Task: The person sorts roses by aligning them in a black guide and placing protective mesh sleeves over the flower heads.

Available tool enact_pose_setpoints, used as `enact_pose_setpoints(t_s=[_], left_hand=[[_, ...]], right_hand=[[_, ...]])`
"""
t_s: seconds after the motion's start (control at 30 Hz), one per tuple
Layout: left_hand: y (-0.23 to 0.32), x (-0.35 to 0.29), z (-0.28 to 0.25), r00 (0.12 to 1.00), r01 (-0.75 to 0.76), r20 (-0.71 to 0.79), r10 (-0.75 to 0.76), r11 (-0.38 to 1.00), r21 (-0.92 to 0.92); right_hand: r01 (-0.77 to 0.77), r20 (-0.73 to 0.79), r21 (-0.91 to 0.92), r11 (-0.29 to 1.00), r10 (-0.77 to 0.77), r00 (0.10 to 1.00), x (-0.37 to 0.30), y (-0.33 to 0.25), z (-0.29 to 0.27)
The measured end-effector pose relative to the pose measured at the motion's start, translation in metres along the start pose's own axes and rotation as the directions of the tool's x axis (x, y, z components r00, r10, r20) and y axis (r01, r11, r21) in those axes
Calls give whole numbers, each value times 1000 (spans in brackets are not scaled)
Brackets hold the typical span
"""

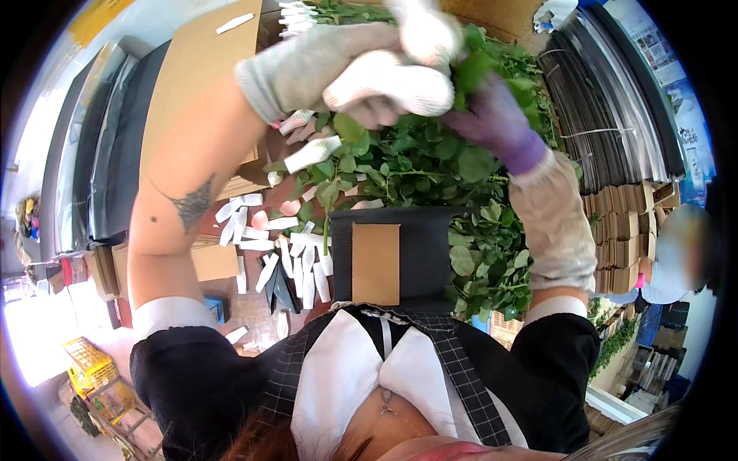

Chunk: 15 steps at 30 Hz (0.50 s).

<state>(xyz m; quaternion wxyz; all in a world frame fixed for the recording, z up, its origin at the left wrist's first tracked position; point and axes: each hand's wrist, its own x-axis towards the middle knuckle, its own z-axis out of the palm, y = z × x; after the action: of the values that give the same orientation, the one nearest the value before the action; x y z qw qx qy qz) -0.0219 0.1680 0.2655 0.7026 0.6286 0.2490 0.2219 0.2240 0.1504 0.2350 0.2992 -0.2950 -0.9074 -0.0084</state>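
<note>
At the far side of the table, my left hand (338,65) in a pale grey glove is closed around flowers, likely roses, whose heads sit in white mesh sleeves (396,86). Another white-sleeved head (432,32), blurred by motion, sticks up just beyond them. My right hand (498,123), in a purple glove with a beige oversleeve (550,219), is closed on the leafy green stems (473,77) just right of these heads. Its fingertips are partly hidden by leaves. Below both hands lies a heap of leafy stems (415,150).
Loose white sleeves (307,261) and some pink petals (290,207) lie scattered on the table at left. A brown cardboard piece (376,265) rests on black sheeting (430,261) before me. Stacked black sheets (596,100) and folded cardboard (619,234) stand at right; another person (676,257) is beyond.
</note>
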Motion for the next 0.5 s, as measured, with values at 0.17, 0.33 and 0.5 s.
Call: enact_pose_setpoints(t_s=[0.17, 0.33, 0.5], left_hand=[[-128, 34, -54, 997, 23, -62, 54, 537, 843], [-186, -3, -20, 930, 356, -246, -272, 509, 783], [-147, 12, -35, 935, 291, -216, -282, 256, 922]], right_hand=[[-224, -70, 228, 948, 246, 967, -3, 30, 0], [-289, -511, -143, 947, 180, 841, -43, 84, -82], [-417, -715, -430, 801, -19, 699, -91, 46, -199]])
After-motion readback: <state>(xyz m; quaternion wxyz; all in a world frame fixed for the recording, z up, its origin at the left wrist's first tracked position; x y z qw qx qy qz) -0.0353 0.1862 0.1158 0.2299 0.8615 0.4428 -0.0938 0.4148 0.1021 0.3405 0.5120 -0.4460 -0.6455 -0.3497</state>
